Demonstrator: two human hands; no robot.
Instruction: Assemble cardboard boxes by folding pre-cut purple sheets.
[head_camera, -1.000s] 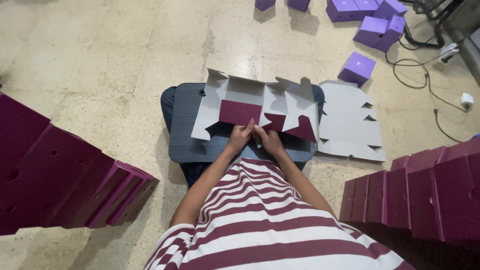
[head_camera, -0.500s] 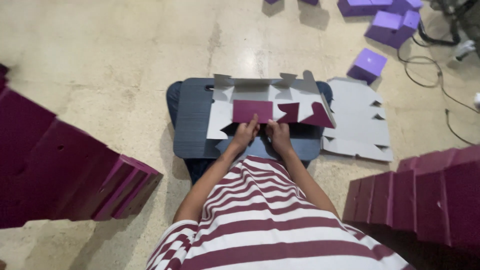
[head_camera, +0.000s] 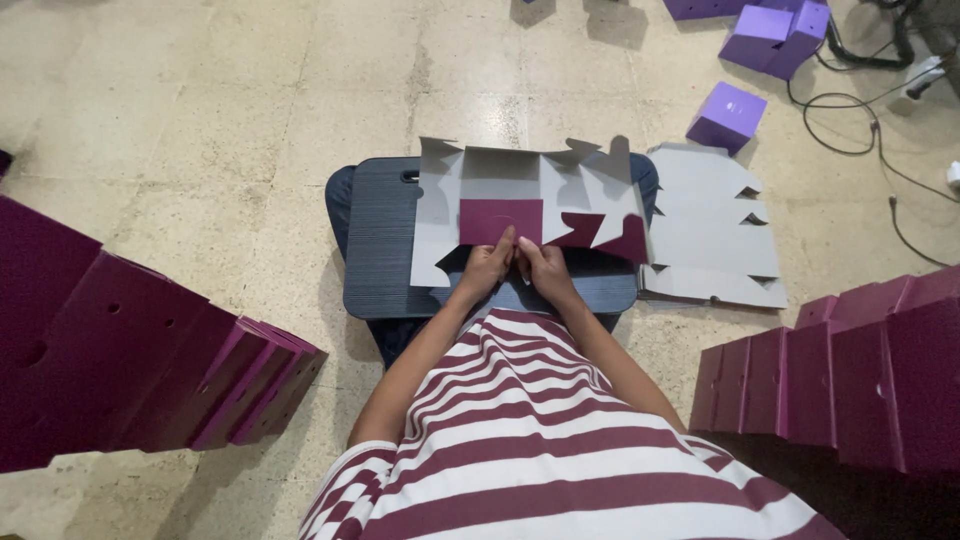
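Note:
A flat cardboard box blank, grey inside and maroon outside, lies partly folded on a dark grey lap board over my knees. Its far panels stand up and a maroon flap is turned toward me. My left hand pinches the near edge of that maroon flap. Just to the right, my right hand grips the same near edge, and the two hands touch.
A stack of flat grey blanks lies on the floor right of the board. Rows of folded maroon boxes stand at left and right. Finished purple boxes and black cables sit at the far right.
The blank's side panels have been folded further upright and the blank has shifted slightly. Both hands stay together at its near edge.

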